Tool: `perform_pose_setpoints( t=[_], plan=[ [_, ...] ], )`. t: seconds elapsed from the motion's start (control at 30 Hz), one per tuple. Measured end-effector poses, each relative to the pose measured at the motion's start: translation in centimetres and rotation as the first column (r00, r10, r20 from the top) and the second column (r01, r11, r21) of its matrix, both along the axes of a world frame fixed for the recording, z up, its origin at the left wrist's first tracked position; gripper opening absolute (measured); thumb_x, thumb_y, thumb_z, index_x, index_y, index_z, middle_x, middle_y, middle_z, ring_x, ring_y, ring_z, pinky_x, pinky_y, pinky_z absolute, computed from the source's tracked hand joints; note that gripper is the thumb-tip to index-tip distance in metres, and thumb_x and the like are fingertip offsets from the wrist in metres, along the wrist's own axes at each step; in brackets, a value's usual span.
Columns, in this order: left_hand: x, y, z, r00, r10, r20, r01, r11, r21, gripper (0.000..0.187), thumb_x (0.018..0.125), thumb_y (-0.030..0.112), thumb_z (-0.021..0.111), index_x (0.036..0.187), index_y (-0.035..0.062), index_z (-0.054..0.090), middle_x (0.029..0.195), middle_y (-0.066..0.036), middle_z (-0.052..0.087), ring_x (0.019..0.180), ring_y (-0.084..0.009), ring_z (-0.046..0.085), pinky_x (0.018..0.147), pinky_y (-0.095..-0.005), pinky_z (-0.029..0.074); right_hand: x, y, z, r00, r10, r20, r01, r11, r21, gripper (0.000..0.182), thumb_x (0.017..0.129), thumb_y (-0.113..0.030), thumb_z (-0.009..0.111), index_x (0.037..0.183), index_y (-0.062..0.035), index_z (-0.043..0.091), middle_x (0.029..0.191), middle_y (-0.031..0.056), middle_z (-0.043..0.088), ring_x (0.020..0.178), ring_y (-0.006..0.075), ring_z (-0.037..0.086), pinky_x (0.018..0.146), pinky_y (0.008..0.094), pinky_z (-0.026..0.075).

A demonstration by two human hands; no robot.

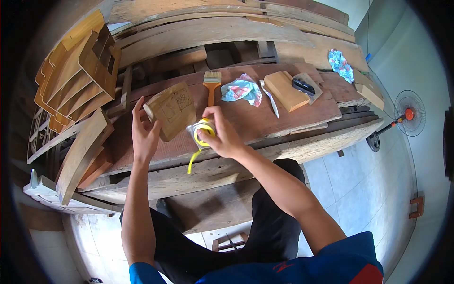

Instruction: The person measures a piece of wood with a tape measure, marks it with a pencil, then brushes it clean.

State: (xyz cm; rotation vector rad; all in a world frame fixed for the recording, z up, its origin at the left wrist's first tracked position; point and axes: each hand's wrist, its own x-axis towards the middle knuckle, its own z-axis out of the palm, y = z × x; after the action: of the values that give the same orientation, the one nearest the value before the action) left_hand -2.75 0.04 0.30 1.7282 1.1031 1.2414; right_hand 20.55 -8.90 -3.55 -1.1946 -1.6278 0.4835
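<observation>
My left hand (145, 135) is at the left edge of a flat wooden block (172, 110), thumb on the near side and fingers along the end. The block leans at a tilt over the bench, its face marked with dark line drawings. My right hand (222, 137) grips a yellow tape measure (204, 132) just right of the block. A short length of yellow tape (193, 162) hangs down from it, slightly blurred. Beyond my right hand lies a paintbrush (211, 87) with an orange handle.
On the reddish bench plank (293, 120) lie a crumpled floral cloth (242, 90), a white-handled brush (270, 98), a wooden block (286, 91) and a black tool (303, 86). A wooden shelf organizer (78, 80) stands at left. Another cloth (340, 65) and a fan (409, 113) are at right.
</observation>
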Motion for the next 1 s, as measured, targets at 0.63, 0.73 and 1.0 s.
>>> perform_pose_setpoints(
  t=[0.63, 0.73, 1.0],
  plan=[
    [-0.5, -1.4, 2.9, 0.893, -0.082, -0.442, 0.228, 0.930, 0.289, 0.062, 0.074, 0.016, 0.073, 0.134, 0.0089, 0.059, 0.119, -0.015, 0.065, 0.109, -0.0356, 0.067, 0.095, -0.0424, 0.054, 5.4, -1.4, 1.8, 0.971, -0.185, -0.149, 0.178, 0.982, -0.061, 0.054, 0.087, -0.037, 0.084, 0.119, 0.0022, 0.066, 0.102, 0.0134, 0.074, 0.095, 0.0186, 0.072, 0.081, 0.0321, 0.056],
    [-1.1, -1.5, 2.9, 0.867, -0.042, -0.496, 0.191, 0.948, 0.254, 0.060, 0.077, 0.021, 0.073, 0.134, 0.0090, 0.058, 0.120, -0.015, 0.065, 0.111, -0.0348, 0.066, 0.097, -0.0424, 0.054, 5.3, -1.3, 2.0, 0.951, -0.156, -0.267, 0.135, 0.986, -0.094, 0.051, 0.093, -0.036, 0.077, 0.123, 0.0017, 0.062, 0.104, 0.0114, 0.073, 0.095, 0.0184, 0.071, 0.083, 0.0324, 0.055],
    [2.2, -2.6, 3.3, 0.692, 0.273, -0.668, 0.199, 0.817, 0.541, 0.064, 0.086, 0.045, 0.076, 0.137, 0.0104, 0.058, 0.121, -0.011, 0.067, 0.113, -0.0308, 0.065, 0.099, -0.0434, 0.051, 3.8, -0.7, 2.0, 0.846, -0.053, -0.531, -0.090, 0.967, -0.240, 0.040, 0.092, -0.023, 0.079, 0.115, -0.0008, 0.055, 0.105, 0.0093, 0.067, 0.081, 0.0112, 0.066, 0.067, 0.0279, 0.057]
  ],
)
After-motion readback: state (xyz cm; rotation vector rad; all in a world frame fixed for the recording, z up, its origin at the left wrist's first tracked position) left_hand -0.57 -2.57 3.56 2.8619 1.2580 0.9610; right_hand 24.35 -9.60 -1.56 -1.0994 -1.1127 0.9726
